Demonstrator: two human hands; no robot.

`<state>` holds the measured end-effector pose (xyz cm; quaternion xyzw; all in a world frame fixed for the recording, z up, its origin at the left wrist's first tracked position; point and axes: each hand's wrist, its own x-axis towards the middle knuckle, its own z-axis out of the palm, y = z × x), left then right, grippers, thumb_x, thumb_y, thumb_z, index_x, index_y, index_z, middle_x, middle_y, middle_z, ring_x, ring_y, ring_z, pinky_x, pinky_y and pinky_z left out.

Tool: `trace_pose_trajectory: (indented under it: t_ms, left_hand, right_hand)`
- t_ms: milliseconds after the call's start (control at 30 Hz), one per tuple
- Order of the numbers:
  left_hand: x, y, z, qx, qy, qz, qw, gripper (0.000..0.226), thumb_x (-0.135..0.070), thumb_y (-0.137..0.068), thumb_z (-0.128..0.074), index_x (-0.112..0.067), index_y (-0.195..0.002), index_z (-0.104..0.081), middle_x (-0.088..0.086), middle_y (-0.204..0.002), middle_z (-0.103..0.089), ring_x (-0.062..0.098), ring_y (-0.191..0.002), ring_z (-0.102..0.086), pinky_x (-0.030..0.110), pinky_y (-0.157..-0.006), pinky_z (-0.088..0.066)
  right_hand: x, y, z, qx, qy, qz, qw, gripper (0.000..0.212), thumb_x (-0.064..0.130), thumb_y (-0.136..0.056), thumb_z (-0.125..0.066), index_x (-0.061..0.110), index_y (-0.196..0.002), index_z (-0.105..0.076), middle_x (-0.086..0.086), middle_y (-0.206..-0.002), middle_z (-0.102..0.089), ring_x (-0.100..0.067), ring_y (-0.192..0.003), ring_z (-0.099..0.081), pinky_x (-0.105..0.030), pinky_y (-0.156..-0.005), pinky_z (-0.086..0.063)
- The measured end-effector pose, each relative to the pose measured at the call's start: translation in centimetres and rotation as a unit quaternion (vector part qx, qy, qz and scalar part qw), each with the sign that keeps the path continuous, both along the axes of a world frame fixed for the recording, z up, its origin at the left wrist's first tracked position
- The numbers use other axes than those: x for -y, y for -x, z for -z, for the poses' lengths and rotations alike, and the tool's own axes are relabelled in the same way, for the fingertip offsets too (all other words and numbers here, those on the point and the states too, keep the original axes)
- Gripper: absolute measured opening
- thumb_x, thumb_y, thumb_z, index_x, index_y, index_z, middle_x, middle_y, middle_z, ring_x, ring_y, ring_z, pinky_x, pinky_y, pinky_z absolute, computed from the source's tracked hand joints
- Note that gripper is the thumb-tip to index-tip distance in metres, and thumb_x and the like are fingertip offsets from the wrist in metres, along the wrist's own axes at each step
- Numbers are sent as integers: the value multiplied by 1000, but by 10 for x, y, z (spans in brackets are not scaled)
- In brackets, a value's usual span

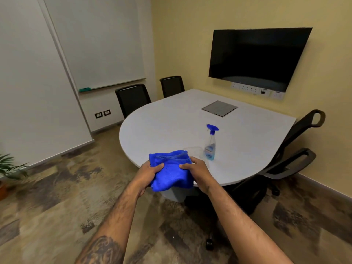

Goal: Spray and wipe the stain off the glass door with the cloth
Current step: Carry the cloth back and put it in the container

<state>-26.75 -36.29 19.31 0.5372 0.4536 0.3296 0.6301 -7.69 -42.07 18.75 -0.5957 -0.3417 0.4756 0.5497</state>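
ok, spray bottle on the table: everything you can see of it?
The spray bottle stands upright on the white table, near its front edge, just beyond the right hand. Clear plastic body, blue trigger head with the nozzle pointing left, a blue label, and a little blue liquid at the bottom. Nothing touches it but the tabletop; both hands are on the blue cloth instead. Label text is unreadable.

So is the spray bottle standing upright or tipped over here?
Upright. The spray bottle stands on its base on the table, trigger head on top, with neither hand touching it.
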Motion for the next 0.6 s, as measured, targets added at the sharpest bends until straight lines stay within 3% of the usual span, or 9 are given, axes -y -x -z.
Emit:
trace_pose_trajectory:
  t_ms: [267,600]
  left_hand:
    - [-40,-75,10,-34,15,2,999,29,-20,-100,-62,-16,-129,-64,4,-119,-75,23,-107,-73,42,-94,-60]
    - [-100,-145,28,-93,30,22,995,26,-15,-100,-57,-18,-125,-64,0,-111,-74,11,-92,-72,18,-57,-55]
  right_hand:
    - [-43,-83,16,16,19,-10,1000,33,8,-76,-73,21,-106,-73,-1,-100,-78,-21,-98,-72,-36,-88,-59]
    - [-96,-151,43,50,53,5,997,34,10,-78,-74,23,-109,-71,-1,-105,-74,-19,-99,-70,-33,-86,-58]
